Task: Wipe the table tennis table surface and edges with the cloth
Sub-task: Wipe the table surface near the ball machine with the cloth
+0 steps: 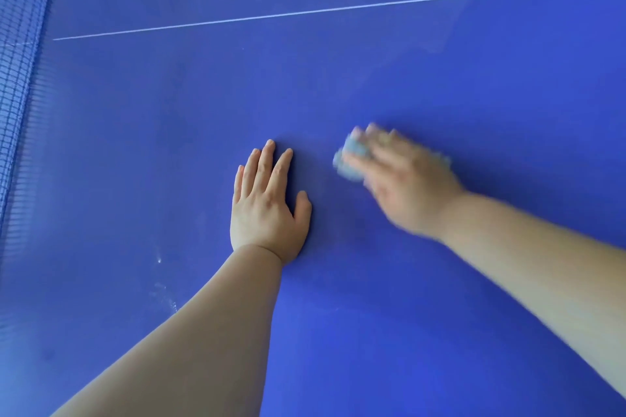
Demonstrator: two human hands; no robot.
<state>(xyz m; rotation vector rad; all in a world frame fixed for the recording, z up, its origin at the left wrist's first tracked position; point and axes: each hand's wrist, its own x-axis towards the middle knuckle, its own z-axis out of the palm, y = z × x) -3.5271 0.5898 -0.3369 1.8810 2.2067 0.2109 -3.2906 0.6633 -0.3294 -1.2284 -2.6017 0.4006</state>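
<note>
The blue table tennis table fills the view. My left hand lies flat on it, palm down, fingers straight and spread a little. To its right, my right hand is blurred by motion and presses a small grey-blue cloth onto the surface. The cloth shows under and ahead of the fingers, and a bit of it peeks out past the hand's far side. Most of the cloth is hidden beneath the palm.
A thin white line runs across the table beyond both hands. The dark net stands along the left edge of the view. Pale smudges mark the surface left of my left forearm.
</note>
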